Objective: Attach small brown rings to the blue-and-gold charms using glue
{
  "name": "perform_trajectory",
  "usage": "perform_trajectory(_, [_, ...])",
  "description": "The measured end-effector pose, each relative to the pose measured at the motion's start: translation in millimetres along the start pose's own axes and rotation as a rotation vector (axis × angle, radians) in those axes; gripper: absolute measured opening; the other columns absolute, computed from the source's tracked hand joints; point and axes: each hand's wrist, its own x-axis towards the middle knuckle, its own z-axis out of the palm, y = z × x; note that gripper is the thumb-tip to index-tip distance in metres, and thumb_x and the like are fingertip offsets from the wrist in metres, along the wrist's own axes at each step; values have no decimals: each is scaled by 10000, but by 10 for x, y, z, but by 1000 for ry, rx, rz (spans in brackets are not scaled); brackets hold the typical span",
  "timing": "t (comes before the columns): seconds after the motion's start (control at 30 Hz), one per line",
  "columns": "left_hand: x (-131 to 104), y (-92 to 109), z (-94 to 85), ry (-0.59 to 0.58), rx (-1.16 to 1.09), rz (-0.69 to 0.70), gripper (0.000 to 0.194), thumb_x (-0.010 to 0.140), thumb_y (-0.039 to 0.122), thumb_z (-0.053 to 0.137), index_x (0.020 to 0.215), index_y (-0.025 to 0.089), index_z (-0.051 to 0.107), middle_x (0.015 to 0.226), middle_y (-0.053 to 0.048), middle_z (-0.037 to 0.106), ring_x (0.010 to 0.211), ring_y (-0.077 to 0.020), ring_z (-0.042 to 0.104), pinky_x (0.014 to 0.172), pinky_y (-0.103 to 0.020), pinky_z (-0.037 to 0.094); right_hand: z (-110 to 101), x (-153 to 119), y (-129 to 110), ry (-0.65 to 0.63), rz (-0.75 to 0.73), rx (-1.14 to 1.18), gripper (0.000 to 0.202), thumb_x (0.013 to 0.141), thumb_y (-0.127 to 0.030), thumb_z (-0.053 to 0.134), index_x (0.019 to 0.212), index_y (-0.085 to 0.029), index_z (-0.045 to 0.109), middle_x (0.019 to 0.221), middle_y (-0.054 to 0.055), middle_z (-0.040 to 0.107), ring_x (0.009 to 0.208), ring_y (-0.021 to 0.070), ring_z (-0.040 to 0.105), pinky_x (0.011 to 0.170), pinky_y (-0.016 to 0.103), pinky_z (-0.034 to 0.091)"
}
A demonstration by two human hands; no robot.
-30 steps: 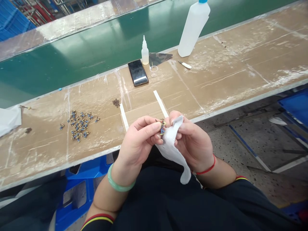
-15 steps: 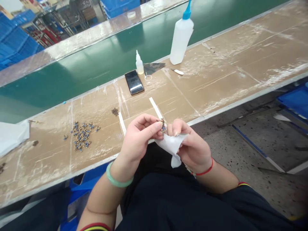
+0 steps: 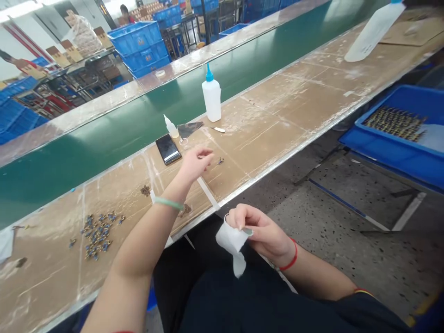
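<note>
Over the bench, my left hand [image 3: 198, 162] reaches out with its fingers apart and nothing between them. Just right of its fingertips a small metallic piece [image 3: 221, 161] lies on the brown bench top [image 3: 263, 143]. My right hand [image 3: 256, 229] is closed on a white cloth [image 3: 232, 240] near the bench's front edge, and the cloth hangs down from the fingers. A pile of small blue and gold pieces [image 3: 99, 233] lies at the left. A little brown heap [image 3: 144, 190] sits left of my left forearm.
Behind my left hand are a phone [image 3: 168, 149], a small dropper bottle [image 3: 171, 127], a blue-capped bottle [image 3: 212, 99] and a white-handled tool [image 3: 218, 129]. A larger bottle [image 3: 374, 32] leans at the upper right. A blue tray [image 3: 391, 152] of parts stands at the right.
My left hand has left my right hand and moved out over the bench, opening. The small piece it held now lies on the bench. My right hand keeps the cloth. The view has shifted right.
</note>
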Motion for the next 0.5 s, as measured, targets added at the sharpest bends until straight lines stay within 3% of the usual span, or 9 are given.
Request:
perform_trajectory(0.07, [-436,-141,-43,-180,-118,147,275,847,417,921,1046,245,841,992,-98,845,978,-273,797,882,-394,684,-13,59,-82,-12,-79,-43,283,968,-401,872,876,-233,663,784,-34,523,663,122,452,655,265,430])
perform_trajectory(0.13, [-890,-331,16,-387,-197,220,495,714,454,1031,1122,245,844,1092,-105,846,1066,-321,792,950,-430,671,-38,117,-161,-4,-155,-105,279,973,-406,858,893,-247,642,801,-31,524,670,135,463,656,276,436])
perform_trajectory(0.17, [-1086,-418,81,-439,-215,221,538,683,446,1053,1130,235,841,1103,-96,843,1064,-325,784,969,-431,659,-55,140,-195,1,-192,-148,278,978,-418,846,904,-255,632,809,-27,533,678,145,480,654,283,446])
perform_trajectory(0.2, [-1246,-489,159,-429,-235,201,459,728,440,1024,1085,219,838,1054,-79,837,1004,-303,772,950,-414,648,-72,157,-224,13,-234,-207,271,991,-435,825,921,-264,627,820,-19,550,693,158,510,654,292,463])
perform_trajectory(0.27, [-1437,-565,322,-330,-323,99,331,832,477,932,944,189,815,918,-57,803,870,-256,730,850,-372,628,-93,175,-269,95,-363,-413,201,1045,-440,744,978,-284,636,874,9,618,759,198,601,677,327,523])
perform_trajectory(0.37, [-1473,-542,476,-98,-592,-102,446,830,599,896,952,185,784,851,-42,759,762,-224,690,685,-326,589,-58,190,-307,258,-677,-937,37,1085,-292,660,1068,-306,691,1061,61,720,1019,256,739,867,413,636])
perform_trajectory(0.43, [-1441,-495,491,84,-756,-165,524,765,608,947,1035,194,774,909,-41,768,807,-222,712,698,-312,594,-8,199,-295,159,-800,-1251,126,1063,-190,650,1058,-302,707,1191,80,756,1216,273,755,1011,438,658])
perform_trajectory(0.5, [-1433,-459,450,162,-845,-174,533,754,540,973,1112,196,778,1019,-60,796,953,-238,745,829,-323,619,-5,203,-237,-95,-748,-1434,202,1044,-112,612,1066,-290,705,1302,87,782,1337,268,744,1079,430,670])
